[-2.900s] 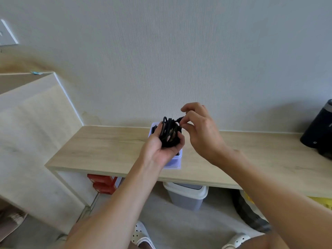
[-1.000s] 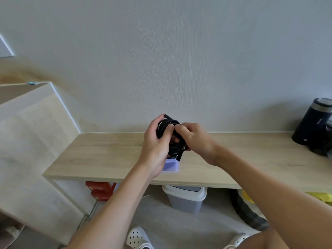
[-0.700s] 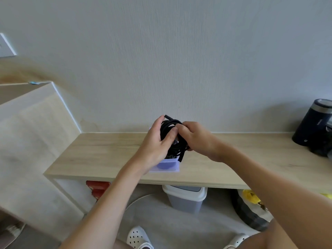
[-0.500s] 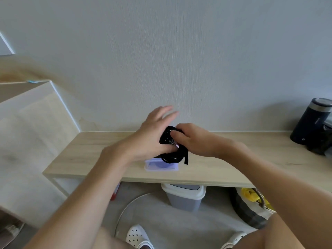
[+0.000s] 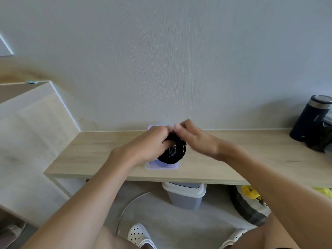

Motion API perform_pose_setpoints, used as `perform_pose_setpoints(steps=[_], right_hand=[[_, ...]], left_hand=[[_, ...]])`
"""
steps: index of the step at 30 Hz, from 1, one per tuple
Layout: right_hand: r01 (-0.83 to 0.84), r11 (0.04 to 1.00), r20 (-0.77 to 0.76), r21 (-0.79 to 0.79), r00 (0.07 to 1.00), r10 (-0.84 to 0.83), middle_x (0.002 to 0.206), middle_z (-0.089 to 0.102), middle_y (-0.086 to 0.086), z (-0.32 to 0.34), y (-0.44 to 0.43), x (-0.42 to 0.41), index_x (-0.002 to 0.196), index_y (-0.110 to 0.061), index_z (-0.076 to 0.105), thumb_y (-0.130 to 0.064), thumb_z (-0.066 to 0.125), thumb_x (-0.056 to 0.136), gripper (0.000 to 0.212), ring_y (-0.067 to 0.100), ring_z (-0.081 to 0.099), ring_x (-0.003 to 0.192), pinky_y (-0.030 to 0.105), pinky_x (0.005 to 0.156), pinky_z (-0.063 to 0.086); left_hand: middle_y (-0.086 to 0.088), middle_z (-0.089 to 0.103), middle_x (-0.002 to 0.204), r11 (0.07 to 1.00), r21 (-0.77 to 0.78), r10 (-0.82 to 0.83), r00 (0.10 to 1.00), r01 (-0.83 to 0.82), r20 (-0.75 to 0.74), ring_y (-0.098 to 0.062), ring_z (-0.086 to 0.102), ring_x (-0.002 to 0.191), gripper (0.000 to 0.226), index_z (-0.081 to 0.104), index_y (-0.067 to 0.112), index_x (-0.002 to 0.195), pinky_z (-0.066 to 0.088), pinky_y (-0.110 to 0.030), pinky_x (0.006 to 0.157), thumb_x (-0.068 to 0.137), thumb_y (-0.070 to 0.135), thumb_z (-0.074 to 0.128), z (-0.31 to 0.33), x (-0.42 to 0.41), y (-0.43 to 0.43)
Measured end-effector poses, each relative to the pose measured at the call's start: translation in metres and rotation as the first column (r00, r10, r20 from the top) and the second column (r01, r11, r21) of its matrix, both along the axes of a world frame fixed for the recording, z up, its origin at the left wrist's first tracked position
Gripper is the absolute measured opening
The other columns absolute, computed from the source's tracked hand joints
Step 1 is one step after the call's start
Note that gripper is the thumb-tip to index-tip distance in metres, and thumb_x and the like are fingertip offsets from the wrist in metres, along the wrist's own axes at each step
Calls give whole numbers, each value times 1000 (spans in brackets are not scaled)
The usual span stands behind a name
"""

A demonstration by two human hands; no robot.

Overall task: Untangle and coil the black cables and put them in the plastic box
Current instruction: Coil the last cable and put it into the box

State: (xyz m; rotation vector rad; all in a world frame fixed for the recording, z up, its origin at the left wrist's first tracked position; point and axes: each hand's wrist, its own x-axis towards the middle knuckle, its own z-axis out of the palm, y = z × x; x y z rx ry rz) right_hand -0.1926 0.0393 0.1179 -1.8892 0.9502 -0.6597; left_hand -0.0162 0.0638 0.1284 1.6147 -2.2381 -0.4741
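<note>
A coil of black cable (image 5: 175, 152) lies flat in the translucent lilac plastic box (image 5: 161, 167) on the wooden table (image 5: 251, 159). My left hand (image 5: 147, 146) covers the coil's left side, its fingers curled over the far edge of the coil. My right hand (image 5: 195, 139) is blurred and hovers at the coil's far right edge with its fingers stretched out; I cannot tell whether they touch the cable. The hands hide the far part of the box and coil.
A dark flask (image 5: 310, 119) and a black object (image 5: 321, 139) stand at the table's right end. A grey bin (image 5: 185, 194) and a dark bag (image 5: 249, 207) sit under the table. A pale cabinet side (image 5: 36, 132) rises at the left.
Both hands lowered the upright coil from above the box and laid it flat inside. My right hand has let go of the coil and spread its fingers.
</note>
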Motion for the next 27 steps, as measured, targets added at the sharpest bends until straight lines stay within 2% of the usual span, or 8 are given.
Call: perform_pose_setpoints(steps=[3,6,9,12,17,22,25,27], right_hand=[[51,984,219,173,972,-89,93,52,-4,-4,-12,-13,120,-23,55,-39,32,105,31,11,41,77,26,73,36],[74,993,99,91,992,-83,85,58,-7,-8,-14,-18,112,-21,67,-15,45,102,25,6,44,73,24,71,36],[26,999,74,40,997,-29,72,52,-7,-9,-10,-15,102,-15,71,-21,51,101,20,7,41,66,23,66,37],[71,997,106,-9,992,-70,69,42,0,-6,-10,-13,91,-7,69,-20,52,101,25,15,32,66,35,67,31],[124,979,386,161,905,-178,77,58,-4,5,-14,-12,95,-12,72,-8,43,100,30,12,40,69,26,64,33],[33,999,169,-28,985,-28,76,54,4,3,-11,-17,89,-12,71,-17,52,102,24,16,40,72,29,67,36],[81,996,179,-46,981,-72,63,50,-7,3,-11,-16,82,-12,69,-14,53,100,24,11,38,62,18,56,34],[154,976,123,-156,983,-135,64,57,-11,1,-13,-11,80,-15,69,-12,57,98,22,6,44,60,17,57,38]], left_hand=[[-2,69,97,996,-38,75,992,-79,-103,-21,65,93,22,64,12,110,52,-39,85,97,5,49,-6,5,1],[-3,71,93,994,-40,82,938,-101,-337,-19,65,87,22,66,2,109,50,-38,84,96,2,48,-5,5,1],[-18,72,95,993,-35,85,878,-115,-471,-17,60,84,28,65,-4,110,51,-41,83,91,9,49,3,2,3],[-21,72,94,992,-35,86,855,-121,-511,-16,62,82,21,66,-4,105,53,-44,86,95,-1,48,7,0,4],[-1,71,81,991,-22,104,844,-135,-526,-8,62,74,21,67,-2,97,53,-31,77,95,-6,46,6,2,5],[18,61,59,996,31,85,818,-82,-568,1,54,59,30,62,9,79,42,-13,61,97,-9,44,7,-1,12],[8,59,65,998,54,54,769,-24,-637,-13,50,64,29,61,9,76,41,-25,64,100,-1,47,7,0,14],[-7,46,68,997,73,35,724,21,-689,-26,37,65,28,56,-2,76,32,-32,62,101,6,48,7,-3,15]])
